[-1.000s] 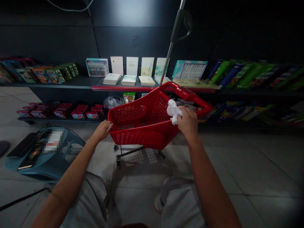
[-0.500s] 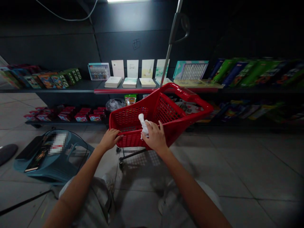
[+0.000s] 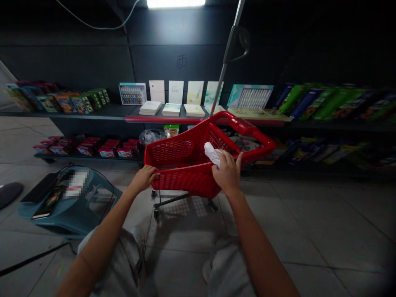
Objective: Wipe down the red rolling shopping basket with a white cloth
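Note:
A red plastic shopping cart (image 3: 171, 152) with mesh walls stands on small wheels in front of me, and a thin metal pole (image 3: 227, 53) with a black grip rises from its far end. My left hand (image 3: 142, 179) grips the cart's near rim. My right hand (image 3: 227, 172) is shut on a white cloth (image 3: 210, 153), pressing it against the cart's side wall at the inner right. Part of the cloth is hidden under my fingers.
Dark shelves (image 3: 102, 111) hold boxed goods, books and cards behind the cart. A teal plastic seat (image 3: 69, 214) with dark items on it lies on the tiled floor (image 3: 309, 222) at left. A black cable crosses the lower left corner.
My right hand has moved rightward along the cart with the cloth, which now lies flatter against the wall. My left hand stays on the rim. The view has shifted slightly.

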A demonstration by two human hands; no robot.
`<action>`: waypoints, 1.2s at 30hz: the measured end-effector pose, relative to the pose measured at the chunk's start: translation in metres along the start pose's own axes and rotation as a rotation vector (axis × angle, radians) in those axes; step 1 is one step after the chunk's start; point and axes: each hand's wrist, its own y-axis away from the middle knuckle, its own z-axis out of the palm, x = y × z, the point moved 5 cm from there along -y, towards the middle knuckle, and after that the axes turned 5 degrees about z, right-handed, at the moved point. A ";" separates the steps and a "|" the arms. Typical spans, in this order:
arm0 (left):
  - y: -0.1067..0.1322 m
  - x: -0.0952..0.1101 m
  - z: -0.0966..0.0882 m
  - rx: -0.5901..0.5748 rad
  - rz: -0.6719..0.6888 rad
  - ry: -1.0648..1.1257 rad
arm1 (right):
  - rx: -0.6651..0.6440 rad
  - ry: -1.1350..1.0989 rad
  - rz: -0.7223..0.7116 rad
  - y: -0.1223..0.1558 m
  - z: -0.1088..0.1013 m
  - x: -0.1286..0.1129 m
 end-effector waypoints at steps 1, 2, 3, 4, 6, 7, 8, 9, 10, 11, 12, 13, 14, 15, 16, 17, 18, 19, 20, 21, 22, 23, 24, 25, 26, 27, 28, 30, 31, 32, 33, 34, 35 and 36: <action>0.000 0.002 0.001 0.001 -0.010 -0.009 | -0.005 0.003 0.003 0.001 0.000 0.000; 0.000 0.004 0.001 0.004 -0.020 -0.022 | -0.016 0.007 0.005 0.002 0.000 -0.002; 0.001 0.007 0.001 0.010 -0.029 -0.037 | -0.034 0.011 0.004 0.003 0.002 -0.006; 0.001 0.011 0.001 0.016 -0.033 -0.050 | -0.056 0.013 0.000 0.005 0.004 -0.011; 0.003 0.019 0.001 0.018 -0.026 -0.060 | -0.112 0.012 -0.019 0.010 0.010 -0.024; 0.004 0.023 0.001 0.014 -0.018 -0.061 | -0.138 0.008 -0.031 0.012 0.013 -0.031; 0.005 0.026 0.001 0.008 -0.016 -0.064 | -0.156 0.002 -0.041 0.015 0.016 -0.038; 0.007 0.027 0.001 0.002 -0.019 -0.073 | -0.168 -0.006 -0.052 0.017 0.019 -0.044; 0.008 0.028 0.000 -0.007 -0.026 -0.086 | -0.174 -0.011 -0.063 0.020 0.021 -0.049; 0.009 0.028 -0.001 -0.019 -0.036 -0.100 | -0.178 -0.015 -0.073 0.021 0.023 -0.052; 0.011 0.027 -0.002 -0.037 -0.050 -0.111 | -0.183 -0.015 -0.081 0.022 0.023 -0.053; 0.012 0.026 -0.003 -0.058 -0.067 -0.117 | -0.189 -0.010 -0.083 0.021 0.023 -0.052; 0.012 0.025 -0.004 -0.081 -0.086 -0.118 | -0.193 -0.001 -0.076 0.020 0.021 -0.048; 0.013 0.024 -0.005 -0.103 -0.106 -0.116 | -0.190 0.012 -0.056 0.017 0.017 -0.041; 0.012 0.023 -0.006 -0.122 -0.123 -0.114 | -0.179 0.027 -0.021 0.013 0.012 -0.032; 0.012 0.023 -0.007 -0.138 -0.137 -0.116 | -0.159 0.042 0.025 0.008 0.006 -0.021; 0.012 0.024 -0.008 -0.148 -0.150 -0.123 | -0.131 0.054 0.080 0.003 -0.002 -0.010; 0.011 0.024 -0.008 -0.156 -0.162 -0.133 | -0.100 0.065 0.136 -0.001 -0.009 0.002; 0.011 0.024 -0.009 -0.164 -0.174 -0.142 | -0.067 0.075 0.188 -0.006 -0.017 0.012; 0.010 0.025 -0.008 -0.172 -0.183 -0.148 | -0.034 0.084 0.231 -0.009 -0.023 0.020; 0.010 0.025 -0.008 -0.179 -0.189 -0.149 | -0.004 0.095 0.263 -0.011 -0.027 0.025; 0.009 0.025 -0.006 -0.184 -0.192 -0.148 | 0.021 0.106 0.280 -0.012 -0.028 0.026; 0.009 0.025 -0.005 -0.185 -0.194 -0.147 | 0.036 0.115 0.280 -0.011 -0.027 0.023; 0.008 0.025 -0.004 -0.182 -0.196 -0.147 | 0.035 0.118 0.262 -0.009 -0.023 0.016; 0.008 0.025 -0.002 -0.177 -0.202 -0.148 | 0.016 0.115 0.225 -0.006 -0.016 0.005; 0.007 0.026 -0.001 -0.171 -0.209 -0.152 | -0.020 0.101 0.171 -0.001 -0.007 -0.009; 0.006 0.026 0.000 -0.166 -0.219 -0.155 | -0.072 0.080 0.102 0.004 0.004 -0.026; 0.005 0.028 0.002 -0.161 -0.232 -0.157 | -0.190 0.011 -0.052 0.018 0.026 -0.064; 0.005 0.030 0.002 -0.159 -0.235 -0.157 | -0.240 -0.019 -0.115 0.026 0.034 -0.082; 0.004 0.031 0.001 -0.155 -0.239 -0.157 | -0.268 -0.041 -0.153 0.032 0.041 -0.097; 0.004 0.033 0.001 -0.152 -0.242 -0.158 | -0.289 -0.059 -0.184 0.037 0.046 -0.109; 0.005 0.034 0.000 -0.150 -0.245 -0.158 | -0.300 -0.070 -0.202 0.042 0.050 -0.118; 0.005 0.034 -0.001 -0.149 -0.248 -0.159 | -0.305 -0.079 -0.215 0.044 0.052 -0.123; 0.006 0.035 -0.001 -0.150 -0.249 -0.157 | -0.304 -0.087 -0.224 0.046 0.053 -0.125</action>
